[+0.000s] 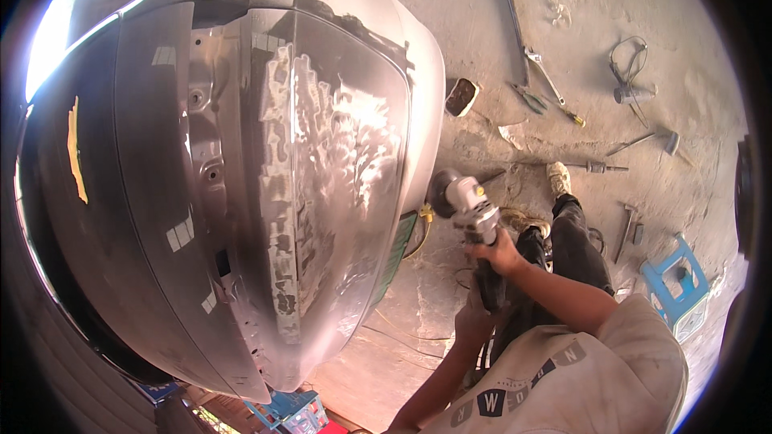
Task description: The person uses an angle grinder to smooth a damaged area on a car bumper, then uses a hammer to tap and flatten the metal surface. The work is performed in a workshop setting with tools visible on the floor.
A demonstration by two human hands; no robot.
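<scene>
My right hand [503, 253] is closed around the front of an angle grinder [479, 211], just behind its gear head. My left hand [473, 318] holds the grinder's dark rear body. The round disc [443, 193] looks blurred and is beside the lower edge of a car's dark grey body panel [325, 193]; whether they touch cannot be told. Across that panel run rough, scraped patches [362, 132] with shiny bare metal and pale streaks. A recessed strip [208, 132] with holes lies beyond it. Yellow tape [73, 150] sticks to the dark panel farther left.
On the concrete floor lie an adjustable wrench [546, 75], pliers [531, 98], a screwdriver [574, 117], a hammer [625, 232] and a rod tool [597, 167]. A blue plastic stool [657, 277] stands at the right. Cables [404, 343] cross the floor below the car.
</scene>
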